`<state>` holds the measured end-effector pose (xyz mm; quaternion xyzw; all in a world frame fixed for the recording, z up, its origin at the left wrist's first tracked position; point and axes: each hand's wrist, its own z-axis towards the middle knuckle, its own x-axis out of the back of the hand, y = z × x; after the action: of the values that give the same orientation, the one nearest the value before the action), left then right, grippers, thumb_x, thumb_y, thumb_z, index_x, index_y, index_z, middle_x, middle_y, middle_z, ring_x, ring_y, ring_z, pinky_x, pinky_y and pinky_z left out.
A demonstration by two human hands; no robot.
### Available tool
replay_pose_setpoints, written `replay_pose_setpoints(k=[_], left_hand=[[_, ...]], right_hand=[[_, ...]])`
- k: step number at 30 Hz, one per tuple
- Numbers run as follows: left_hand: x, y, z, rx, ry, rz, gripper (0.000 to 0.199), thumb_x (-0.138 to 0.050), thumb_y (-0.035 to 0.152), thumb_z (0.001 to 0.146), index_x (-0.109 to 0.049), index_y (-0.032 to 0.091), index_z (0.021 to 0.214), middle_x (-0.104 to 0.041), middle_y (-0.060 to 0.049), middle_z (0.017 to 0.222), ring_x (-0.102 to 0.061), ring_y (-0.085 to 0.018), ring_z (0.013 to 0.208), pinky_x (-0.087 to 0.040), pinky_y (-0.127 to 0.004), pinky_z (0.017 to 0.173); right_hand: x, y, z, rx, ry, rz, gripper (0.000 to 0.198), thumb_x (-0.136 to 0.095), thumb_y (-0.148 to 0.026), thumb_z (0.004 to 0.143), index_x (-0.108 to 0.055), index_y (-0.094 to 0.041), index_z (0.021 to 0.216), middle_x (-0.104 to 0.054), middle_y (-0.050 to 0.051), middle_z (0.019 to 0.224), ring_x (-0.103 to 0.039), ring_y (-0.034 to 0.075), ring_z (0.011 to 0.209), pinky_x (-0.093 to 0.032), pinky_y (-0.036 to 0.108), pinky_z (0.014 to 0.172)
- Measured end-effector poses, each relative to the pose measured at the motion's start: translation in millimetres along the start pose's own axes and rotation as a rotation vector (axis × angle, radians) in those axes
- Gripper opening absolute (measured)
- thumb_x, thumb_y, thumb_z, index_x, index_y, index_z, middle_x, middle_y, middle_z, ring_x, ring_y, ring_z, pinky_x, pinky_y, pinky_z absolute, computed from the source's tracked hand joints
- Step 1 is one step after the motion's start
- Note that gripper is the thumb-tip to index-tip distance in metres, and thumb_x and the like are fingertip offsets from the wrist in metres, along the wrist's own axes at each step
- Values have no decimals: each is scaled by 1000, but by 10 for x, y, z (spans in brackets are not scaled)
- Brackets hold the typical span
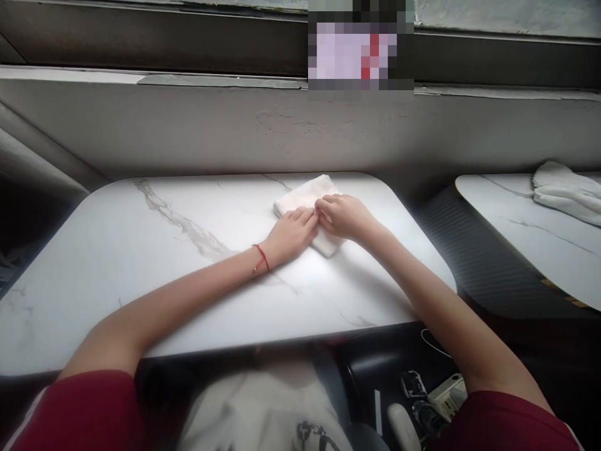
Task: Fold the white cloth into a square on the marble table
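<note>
A cloth (305,191) lies on a table (141,263), right of its middle and toward the far edge. Over the cloth are 2 hands, the left hand (292,235) just left of the right hand (346,216). Behind the table stands a wall (188,128). To the right, a 2nd tabletop (563,250) bears a fabric bundle (566,191) near its far edge.

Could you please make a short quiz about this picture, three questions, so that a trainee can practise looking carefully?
1. On which wrist is the red cord bracelet?
2. True or false: the left hand and the right hand are both on the folded white cloth.
3. Where does the second white cloth lie? A: on the floor. B: on the same table as the hands. C: on the right-hand table.

Key: 1. The left. 2. True. 3. C.
</note>
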<state>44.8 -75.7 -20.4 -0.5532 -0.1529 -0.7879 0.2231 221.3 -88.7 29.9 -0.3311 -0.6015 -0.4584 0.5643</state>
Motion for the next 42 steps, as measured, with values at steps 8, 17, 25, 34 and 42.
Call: replay_pose_setpoints(k=[8, 17, 25, 34, 42], left_hand=[[-170, -369, 519, 70, 15, -106, 37, -36, 21, 98, -53, 8, 129, -60, -18, 133, -52, -28, 125, -41, -42, 109], [-363, -263, 919, 133, -49, -111, 50, -34, 25, 101, -46, -1, 143, -50, -24, 149, -44, -30, 141, -27, -46, 122], [-483, -136, 1079, 166, -94, -101, 55, -31, 27, 103, -39, -4, 148, -31, -27, 162, -26, -33, 153, -18, -46, 126], [-397, 461, 856, -355, -29, -220, 43, -45, 29, 102, -55, 4, 134, -54, -24, 145, -52, -29, 135, -38, -41, 115], [-402, 1157, 633, -618, 107, -229, 40, -43, 33, 104, -64, 6, 126, -63, -16, 137, -56, -24, 129, -40, -36, 111]], right_hand=[[-510, 190, 132, -124, 236, 95, 49, -32, -15, 95, -56, -2, 136, -58, 25, 142, -51, 32, 133, -40, 40, 97], [-647, 470, 138, -268, 258, 147, 52, -31, -22, 98, -54, -5, 141, -55, 23, 147, -48, 31, 138, -39, 44, 104], [-457, 570, 75, -382, 184, 128, 46, -35, -21, 96, -61, -10, 132, -65, 20, 133, -58, 31, 117, -41, 40, 91], [221, 352, -855, -645, -266, 14, 38, -37, -24, 98, -73, -15, 89, -73, 15, 84, -62, 22, 67, -34, 30, 59], [372, -200, -1583, -797, -394, -152, 37, -36, -12, 95, -71, -11, 83, -69, 18, 69, -67, 28, 63, -30, 30, 52]])
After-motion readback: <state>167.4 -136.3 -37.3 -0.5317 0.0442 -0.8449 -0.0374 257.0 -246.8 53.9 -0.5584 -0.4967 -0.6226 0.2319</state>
